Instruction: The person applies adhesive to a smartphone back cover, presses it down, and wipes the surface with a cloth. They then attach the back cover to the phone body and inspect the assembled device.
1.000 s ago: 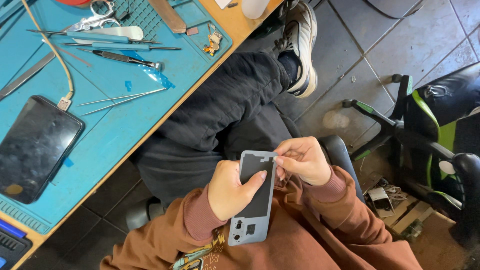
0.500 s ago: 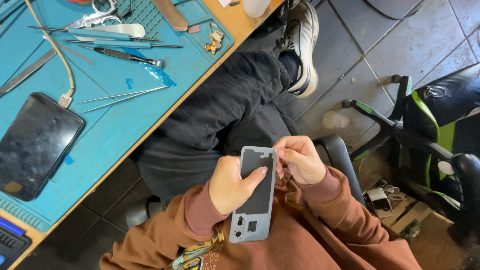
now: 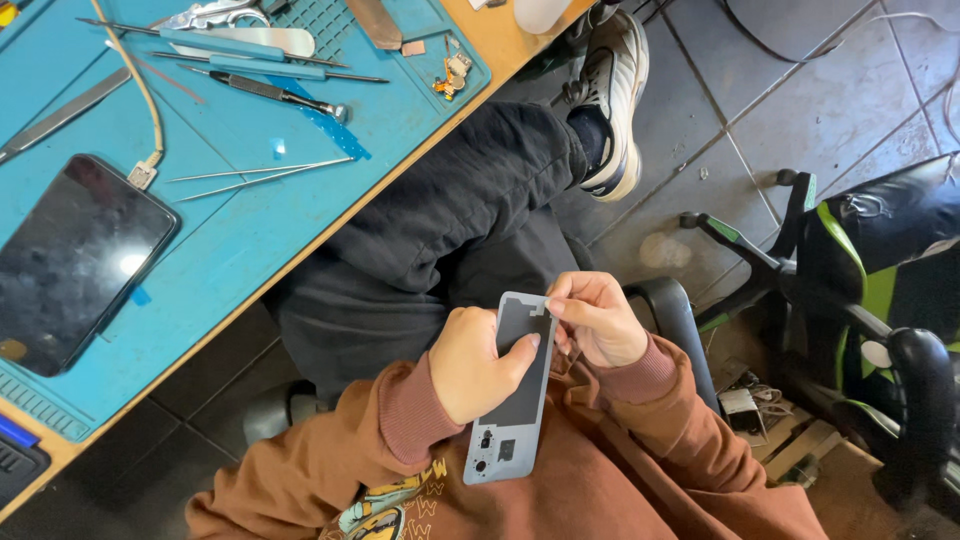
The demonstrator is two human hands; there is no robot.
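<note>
- One grey phone back cover (image 3: 512, 400), gripped along its side by the left hand (image 3: 470, 365).
- Right hand (image 3: 598, 320) fingertips pinch its top corner.
- One black smartphone (image 3: 75, 260) lies on the blue mat (image 3: 250, 220).

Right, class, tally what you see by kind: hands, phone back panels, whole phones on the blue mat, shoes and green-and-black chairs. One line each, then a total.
Hands: 2, left hand and right hand, both gripping the panel
Grey back panel: 1
Phone on the blue mat: 1
Shoe: 1
Green-and-black chair: 1
Total: 6
</note>
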